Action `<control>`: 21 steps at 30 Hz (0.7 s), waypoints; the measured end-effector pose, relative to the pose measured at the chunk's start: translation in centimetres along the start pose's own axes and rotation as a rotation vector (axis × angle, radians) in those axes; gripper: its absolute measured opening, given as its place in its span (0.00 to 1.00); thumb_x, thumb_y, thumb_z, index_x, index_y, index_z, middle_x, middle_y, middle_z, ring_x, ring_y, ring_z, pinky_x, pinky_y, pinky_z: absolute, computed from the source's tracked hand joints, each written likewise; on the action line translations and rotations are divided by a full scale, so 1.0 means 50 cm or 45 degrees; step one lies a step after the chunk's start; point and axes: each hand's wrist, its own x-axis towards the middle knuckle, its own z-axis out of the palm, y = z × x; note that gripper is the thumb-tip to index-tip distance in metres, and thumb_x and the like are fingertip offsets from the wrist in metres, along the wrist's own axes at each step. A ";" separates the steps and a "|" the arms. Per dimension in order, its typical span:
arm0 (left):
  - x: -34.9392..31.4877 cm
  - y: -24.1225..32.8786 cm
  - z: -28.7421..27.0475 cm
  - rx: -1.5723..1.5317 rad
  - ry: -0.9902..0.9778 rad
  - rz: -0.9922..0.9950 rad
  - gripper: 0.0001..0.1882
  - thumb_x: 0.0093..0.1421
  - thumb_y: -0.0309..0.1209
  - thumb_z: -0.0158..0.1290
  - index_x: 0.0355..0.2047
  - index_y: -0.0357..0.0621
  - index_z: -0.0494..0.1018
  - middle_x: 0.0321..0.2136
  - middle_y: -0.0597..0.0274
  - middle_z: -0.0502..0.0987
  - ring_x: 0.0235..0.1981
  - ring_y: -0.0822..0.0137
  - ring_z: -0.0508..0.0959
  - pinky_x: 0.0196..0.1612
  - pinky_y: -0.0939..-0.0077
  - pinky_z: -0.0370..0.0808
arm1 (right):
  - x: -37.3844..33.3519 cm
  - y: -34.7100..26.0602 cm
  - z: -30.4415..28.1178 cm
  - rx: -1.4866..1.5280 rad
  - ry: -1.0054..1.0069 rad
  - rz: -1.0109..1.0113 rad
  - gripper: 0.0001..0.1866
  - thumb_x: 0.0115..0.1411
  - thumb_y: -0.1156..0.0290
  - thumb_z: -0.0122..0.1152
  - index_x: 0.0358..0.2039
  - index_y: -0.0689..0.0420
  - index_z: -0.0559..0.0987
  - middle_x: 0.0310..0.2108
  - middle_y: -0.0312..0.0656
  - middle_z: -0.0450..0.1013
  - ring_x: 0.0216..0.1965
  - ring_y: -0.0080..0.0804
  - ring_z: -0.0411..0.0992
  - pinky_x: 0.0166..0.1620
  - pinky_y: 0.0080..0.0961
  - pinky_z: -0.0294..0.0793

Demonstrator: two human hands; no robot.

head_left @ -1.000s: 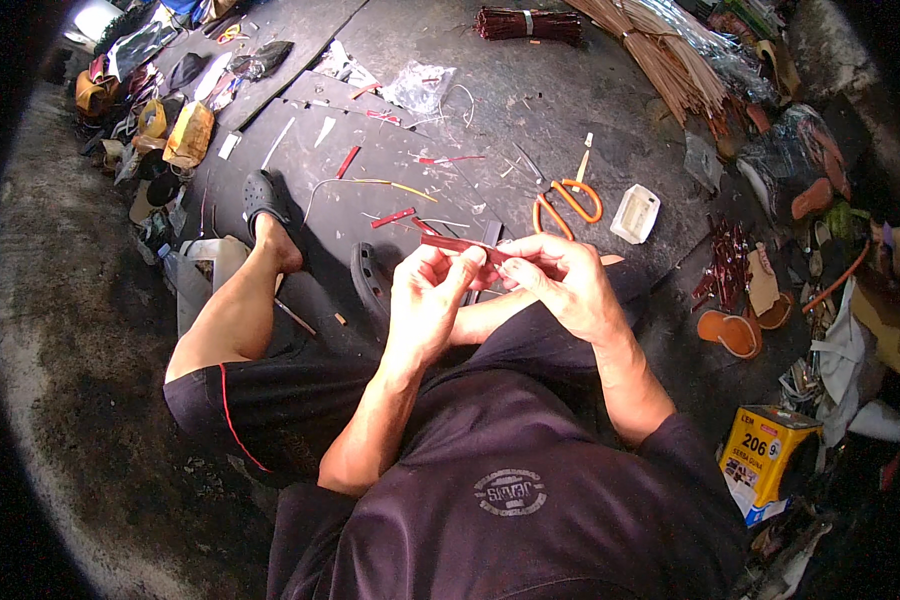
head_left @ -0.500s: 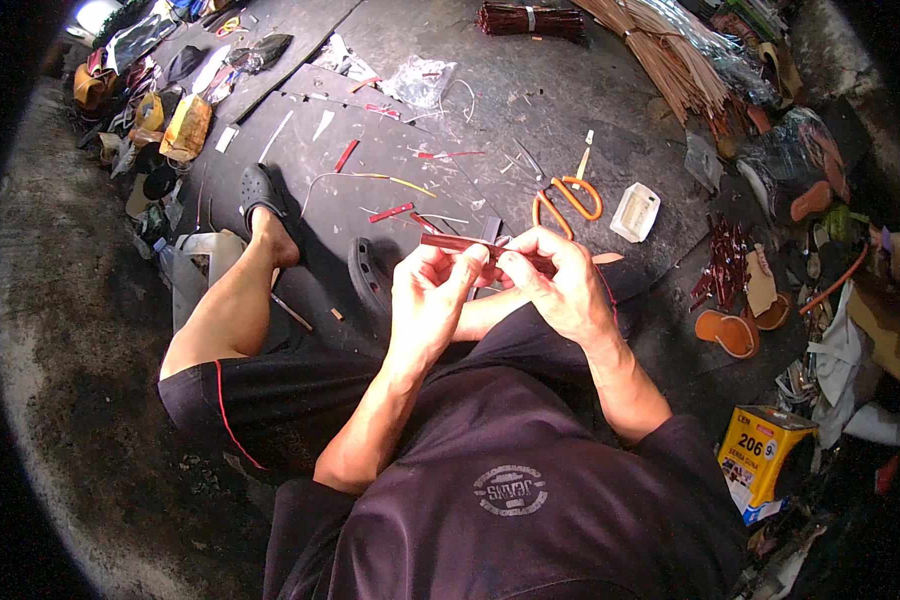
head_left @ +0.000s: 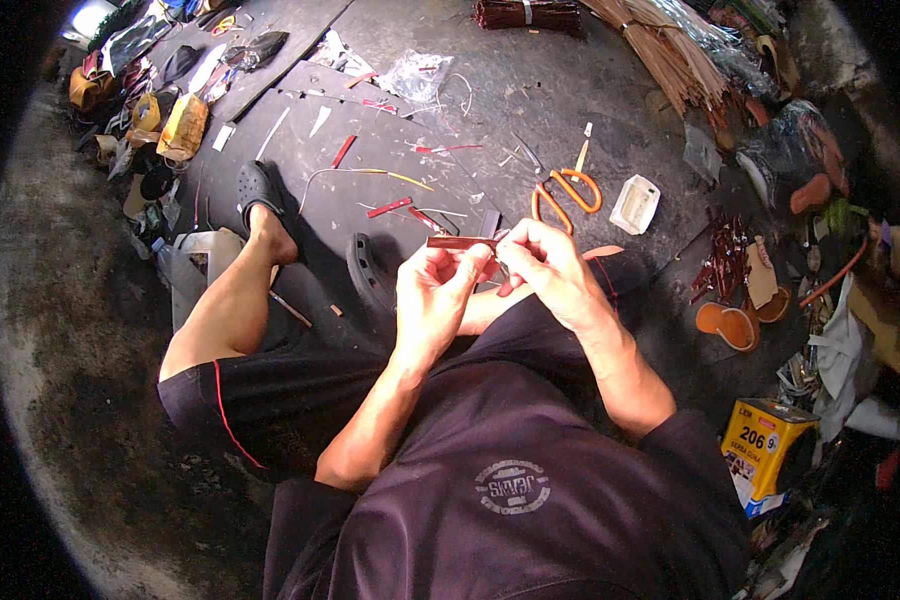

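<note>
A short dark red strip (head_left: 452, 242), glossy and flat like leather, is pinched between the thumb and fingers of my left hand (head_left: 433, 290). My right hand (head_left: 555, 270) closes on the strip's other end, thumb against fingertips, close beside the left thumb. A bit of dark red material shows below the right fingers; whether it belongs to the same strip I cannot tell. Just beyond my right hand lie scissors with orange handles (head_left: 582, 192). Red strip pieces (head_left: 389, 208) are on the dark mat past my left hand.
A white plastic tray (head_left: 635, 207) stands right of the scissors. Dark red strips (head_left: 722, 258) are heaped at the right, near brown sandal pieces (head_left: 728, 327). A yellow can (head_left: 766, 455) stands by my right elbow. A grey clog (head_left: 372, 272) lies left of my hands. Far off are bundled brown strips (head_left: 660, 50).
My right hand has shifted slightly up and left, its fingers now bunched nearer the left thumb. The strip sits more level, and a dark red bit hangs below the right fingers.
</note>
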 end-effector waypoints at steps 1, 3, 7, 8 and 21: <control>0.002 0.001 0.001 0.007 0.019 -0.014 0.08 0.63 0.27 0.57 0.39 0.34 0.77 0.31 0.60 0.81 0.32 0.73 0.80 0.39 0.78 0.78 | 0.001 0.002 -0.005 -0.057 -0.006 -0.024 0.10 0.66 0.68 0.56 0.38 0.63 0.75 0.29 0.35 0.72 0.31 0.21 0.72 0.40 0.22 0.77; 0.004 0.002 0.007 0.017 0.054 -0.044 0.07 0.63 0.27 0.58 0.38 0.34 0.77 0.31 0.60 0.82 0.32 0.74 0.80 0.38 0.79 0.78 | -0.007 -0.014 -0.001 -0.098 0.003 -0.084 0.11 0.66 0.68 0.57 0.41 0.64 0.76 0.32 0.38 0.75 0.34 0.22 0.74 0.42 0.23 0.77; 0.000 -0.002 0.010 -0.001 0.080 0.014 0.06 0.63 0.26 0.58 0.37 0.34 0.77 0.30 0.60 0.81 0.31 0.75 0.80 0.37 0.80 0.77 | -0.013 -0.019 0.011 -0.037 0.031 -0.172 0.12 0.65 0.71 0.59 0.43 0.66 0.76 0.36 0.42 0.77 0.39 0.25 0.76 0.45 0.24 0.77; -0.002 0.002 0.013 0.030 0.086 0.022 0.06 0.63 0.25 0.58 0.37 0.34 0.77 0.30 0.61 0.81 0.31 0.75 0.80 0.37 0.80 0.77 | -0.011 -0.013 0.010 -0.058 0.039 -0.193 0.11 0.65 0.72 0.59 0.43 0.66 0.76 0.36 0.42 0.78 0.39 0.25 0.76 0.45 0.24 0.77; -0.001 0.022 0.008 0.201 0.094 -0.114 0.08 0.61 0.31 0.59 0.35 0.37 0.78 0.27 0.63 0.80 0.29 0.75 0.77 0.37 0.77 0.74 | -0.016 -0.021 0.001 -0.173 -0.039 -0.236 0.12 0.64 0.70 0.61 0.43 0.66 0.76 0.36 0.42 0.78 0.37 0.22 0.76 0.42 0.21 0.77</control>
